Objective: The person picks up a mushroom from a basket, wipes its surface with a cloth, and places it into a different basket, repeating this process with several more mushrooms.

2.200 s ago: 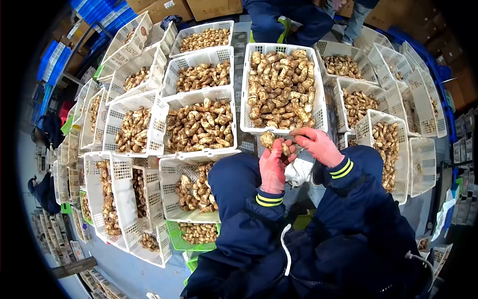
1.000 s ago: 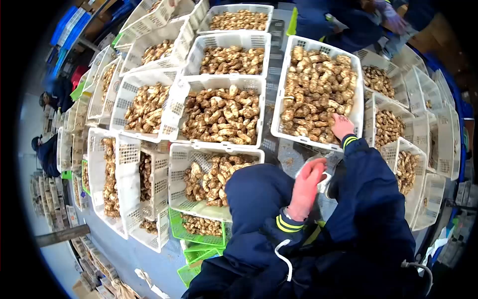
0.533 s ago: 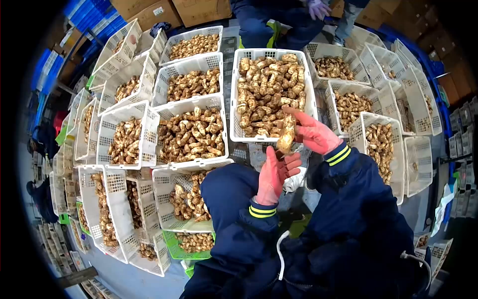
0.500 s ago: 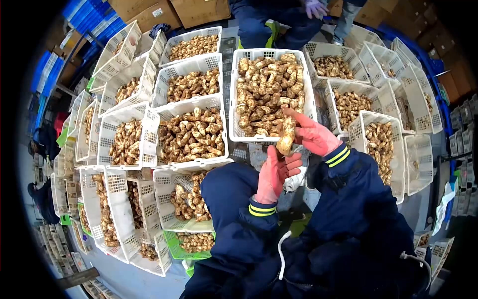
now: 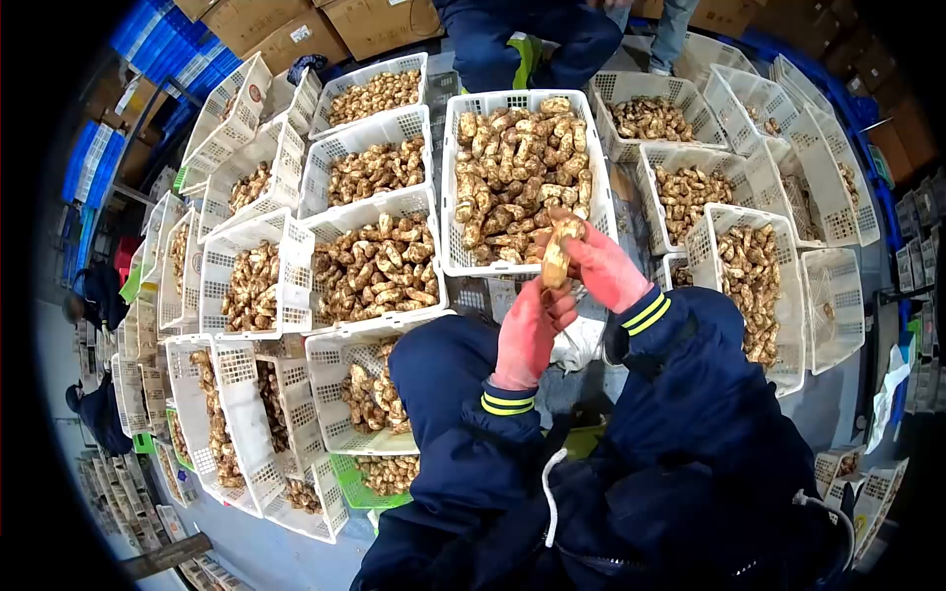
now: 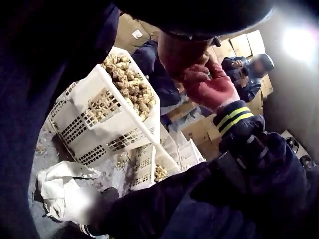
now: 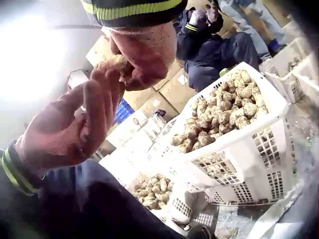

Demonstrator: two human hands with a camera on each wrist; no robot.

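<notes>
A pale brown mushroom [image 5: 559,254] is held upright between my two pink-gloved hands, in front of a white crate [image 5: 603,202] heaped with similar dirt-speckled mushrooms [image 5: 517,172]. My right hand [image 5: 603,266] grips its upper part between thumb and fingers. Just below, the thumb and bent fingers of my left hand [image 5: 527,333] pinch around its lower end. In the right wrist view the mushroom [image 7: 113,62] shows only partly, above the left hand's fingertips, with my right hand [image 7: 149,55] covering the rest. From the left wrist, the right hand [image 6: 212,89] hides it.
Rows of white perforated crates [image 5: 372,321] with mushrooms flank me on the left, and more crates [image 5: 788,379] stand on the right. A green crate [image 5: 370,500] is beside my left leg. Another person [image 5: 532,44] sits beyond the middle crate, before cardboard boxes [image 5: 384,25].
The right hand reached into the middle crate and brought out a mushroom. The left hand, earlier spread below it, has come up to its lower end, and the mushroom stands more upright.
</notes>
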